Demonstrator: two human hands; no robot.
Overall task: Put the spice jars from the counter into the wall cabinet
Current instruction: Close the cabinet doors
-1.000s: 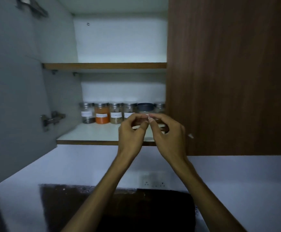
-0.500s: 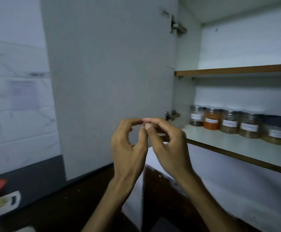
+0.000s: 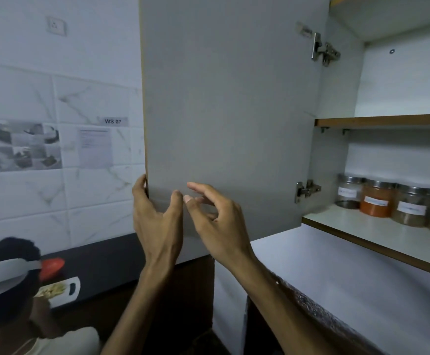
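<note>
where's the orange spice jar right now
In the head view the orange spice jar stands at the far right on the lower cabinet shelf, second from the left in the row, between a clear jar and a brown-filled jar.

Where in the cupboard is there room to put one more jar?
The lower shelf is bare along its front, between its brown edge and the row of spice jars. The upper shelf shows nothing near its edge. The back of the lower shelf is crowded, jars side by side. The left hand grips the open door.
</note>
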